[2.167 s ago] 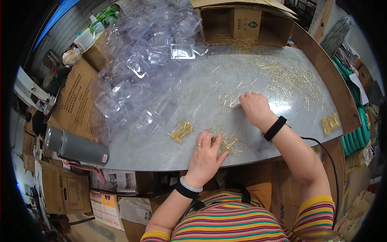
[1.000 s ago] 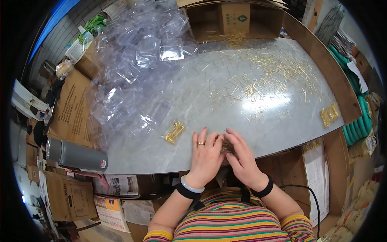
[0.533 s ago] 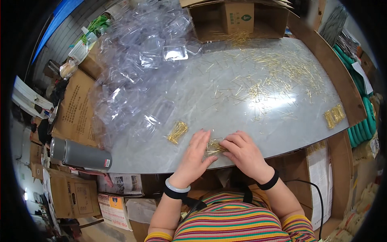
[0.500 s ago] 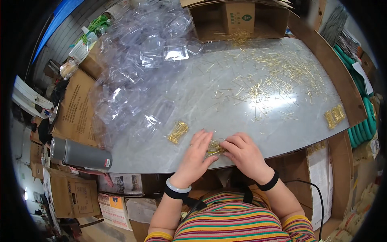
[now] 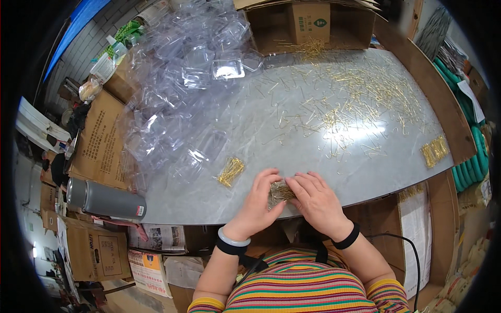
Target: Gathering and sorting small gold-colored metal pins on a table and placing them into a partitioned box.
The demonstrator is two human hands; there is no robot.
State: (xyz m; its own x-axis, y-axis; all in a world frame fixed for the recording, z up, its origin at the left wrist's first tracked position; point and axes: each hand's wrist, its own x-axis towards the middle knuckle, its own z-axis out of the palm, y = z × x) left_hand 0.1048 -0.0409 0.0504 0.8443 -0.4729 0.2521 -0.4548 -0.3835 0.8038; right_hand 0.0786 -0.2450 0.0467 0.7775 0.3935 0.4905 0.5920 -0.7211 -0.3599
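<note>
Near the front edge of the table, a bundle of gold wire hooks (image 5: 282, 192) sits between my two hands, with shiny clear plastic seeming to surround it. My left hand (image 5: 255, 206) curls round its left side, thumb at the near edge and fingers at the far edge. From the right, my right hand (image 5: 317, 204) presses bent fingers against the bundle, partly hiding it. A clear pack of gold hooks (image 5: 229, 172) lies just left of my left hand. Loose gold hooks (image 5: 347, 115) are scattered across the table's middle and right.
Clear plastic clamshell packs (image 5: 177, 99) heap up on the left. A grey bottle (image 5: 106, 199) lies at the left front corner. More hook packs (image 5: 434, 151) rest by the right edge, beside a cardboard strip (image 5: 443, 94). An open cardboard box (image 5: 266, 26) stands at the back.
My hands have closed in round the hook bundle, and my right fingers now cover more of it. The hooks sit more compactly between them.
</note>
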